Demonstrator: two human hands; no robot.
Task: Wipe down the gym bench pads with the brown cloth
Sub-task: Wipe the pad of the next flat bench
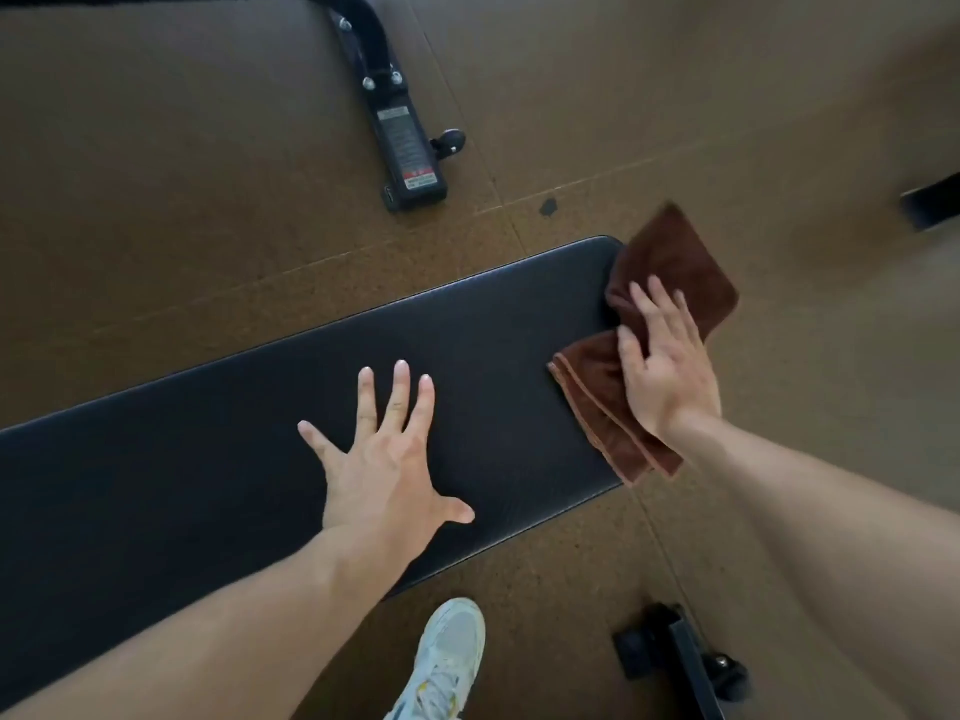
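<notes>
Two hands on pad [234,459]. Left hand [387,459] lay flat, fingers spread, gripping nothing; judged bracing bench. Right hand [662,363] pressed cloth [675,267] with straight fingers at pad end, cloth beneath palm, overhanging edge; judged wiping end section.

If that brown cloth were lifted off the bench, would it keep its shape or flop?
Probably flop: the brown cloth already folds and drapes over the bench pad end. It looks light and plush, so it likely bunches under the right hand.
</notes>
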